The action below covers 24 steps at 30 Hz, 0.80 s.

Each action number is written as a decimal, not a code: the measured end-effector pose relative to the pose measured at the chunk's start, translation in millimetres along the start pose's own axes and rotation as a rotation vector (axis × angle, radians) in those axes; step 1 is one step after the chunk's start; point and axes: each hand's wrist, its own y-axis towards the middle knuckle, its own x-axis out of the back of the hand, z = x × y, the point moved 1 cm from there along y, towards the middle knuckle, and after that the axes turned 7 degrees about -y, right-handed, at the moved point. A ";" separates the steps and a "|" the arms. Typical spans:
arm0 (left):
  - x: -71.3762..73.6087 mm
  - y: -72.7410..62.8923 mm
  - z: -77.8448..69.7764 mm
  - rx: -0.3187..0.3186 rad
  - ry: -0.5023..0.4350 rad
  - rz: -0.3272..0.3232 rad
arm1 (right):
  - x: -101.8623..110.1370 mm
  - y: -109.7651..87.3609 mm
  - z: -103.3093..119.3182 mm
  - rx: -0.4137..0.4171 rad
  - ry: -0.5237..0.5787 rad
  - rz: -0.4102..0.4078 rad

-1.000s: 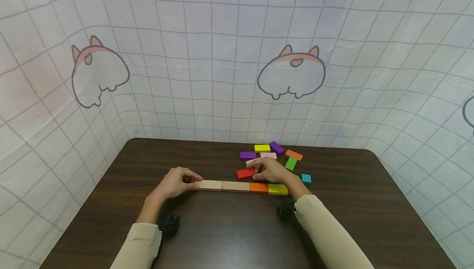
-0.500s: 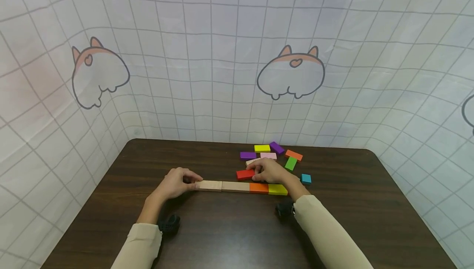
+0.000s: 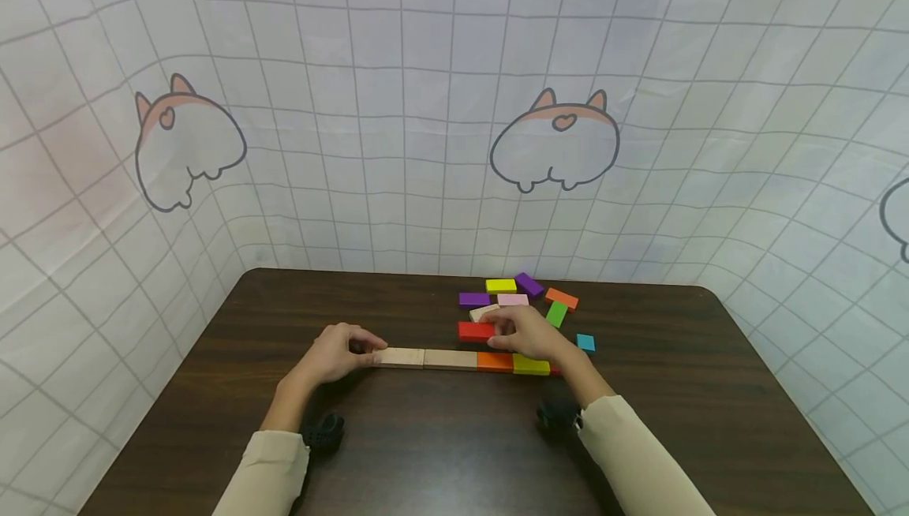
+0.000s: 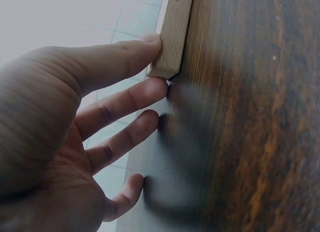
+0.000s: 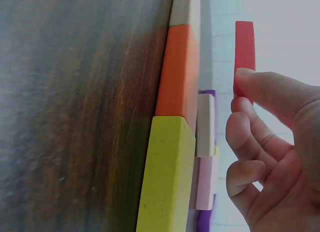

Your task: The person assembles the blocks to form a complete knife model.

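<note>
Judged partway: your row (image 3: 450, 360) lies end to end on the worktop (image 3: 426, 445); loose blocks (image 3: 474, 301) beyond appear unplaced. Your right grip (image 3: 529, 333) pinches a red block (image 3: 474, 332), held aloft; your left grip (image 3: 336, 354), fingers relaxed, touches the row's end.

Dark wood-grain table (image 3: 440, 421) before white, grid-patterned cloth walls (image 3: 383, 121)

A dark wood-grained table (image 3: 710, 390) bears a row of blocks (image 3: 450, 359) and, behind it, scattered coloured blocks (image 3: 513, 300).

matt wooden block (image 4: 175, 34); glossy table (image 3: 447, 453)
</note>
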 end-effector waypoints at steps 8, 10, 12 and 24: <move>1.1 0.1 -1.0 -0.002 0.000 0.002 | -0.1 -24.5 5.2 0.013 -0.022 -0.026; 1.2 -0.1 -0.9 -0.005 0.000 0.003 | -1.2 -30.7 6.7 0.025 -0.028 -0.030; 1.2 -0.3 -0.8 -0.006 -0.001 0.006 | -2.8 -36.4 8.0 0.039 -0.037 -0.036; 0.5 -0.4 0.3 -0.001 0.001 0.010 | -23.4 -59.7 14.6 0.040 -0.074 0.006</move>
